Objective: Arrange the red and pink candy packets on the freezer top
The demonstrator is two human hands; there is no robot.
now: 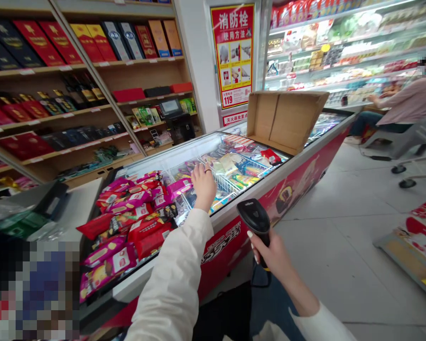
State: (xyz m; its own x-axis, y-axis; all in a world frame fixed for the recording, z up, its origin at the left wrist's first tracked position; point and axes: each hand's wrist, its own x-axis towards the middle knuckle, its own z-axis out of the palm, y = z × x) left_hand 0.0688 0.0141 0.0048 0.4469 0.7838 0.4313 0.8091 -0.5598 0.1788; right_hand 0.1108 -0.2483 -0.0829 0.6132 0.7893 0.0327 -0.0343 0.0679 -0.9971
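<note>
My right hand (275, 253) is wrapped round the handle of a black barcode scanner (252, 214), held up beside the chest freezer (225, 241). My left hand (203, 185) reaches over the freezer, back of the hand up and fingers stretched forward; its palm side is hidden. Just left of it lies a magenta ice cream packet (180, 187); I cannot tell whether they touch. Many red and magenta ice cream packets (129, 201) are heaped at the freezer's near left end. Beneath and beyond my left hand, wire baskets (229, 184) hold more packaged goods.
An open cardboard box (286, 118) stands on the freezer's far part. Shelves with boxes and bottles (92, 99) line the left wall. At right a person (401, 94) sits near refrigerated shelves, with a cart wheel (407, 183) nearby. Red packages lie on a low platform (408, 248).
</note>
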